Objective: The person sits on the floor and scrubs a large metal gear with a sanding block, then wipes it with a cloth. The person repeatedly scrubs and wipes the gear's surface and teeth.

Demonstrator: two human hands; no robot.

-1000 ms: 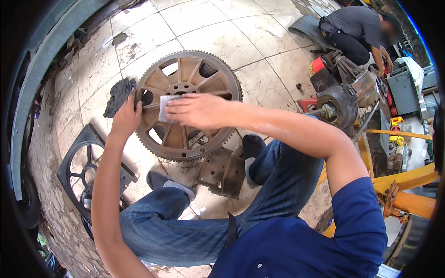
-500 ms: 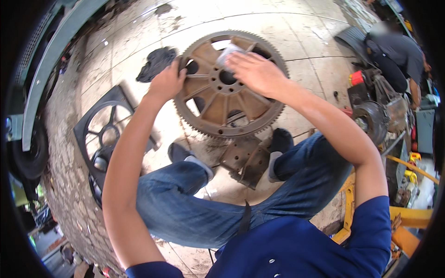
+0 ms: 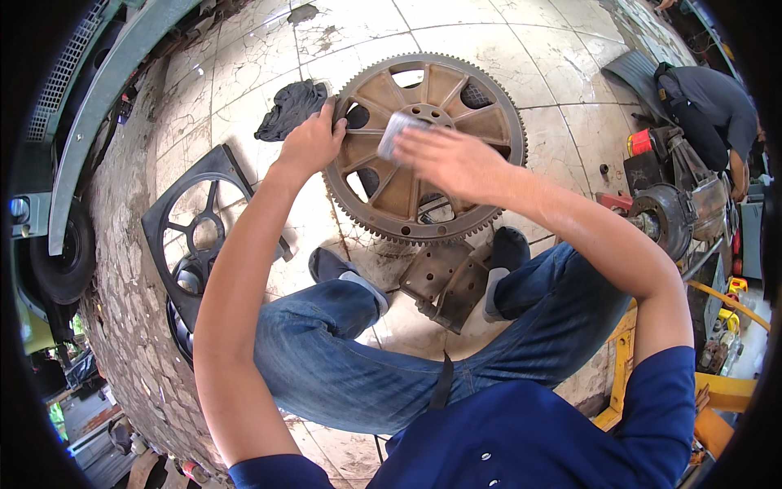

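Observation:
A rusty brown toothed flywheel, with ribs and openings around its hub, lies in front of me. My left hand grips its left rim, the fingers over the edge. Pressed by my right hand against the face, just left of the hub, is a small greyish-white pad; motion blurs it, so I cannot tell whether it is cloth or abrasive paper. The hand covers part of the hub. Beside my left fingers a crumpled black cloth lies on the floor.
Two brown metal plates with holes lie between my feet. At left, a black fan shroud rests on the tiled floor. A person bends at far right near greasy machine parts. A yellow frame stands by my right side.
My right hand has swept the pad from above the hub to its left side, nearer to me. My left hand stays on the rim. The whole view has shifted slightly.

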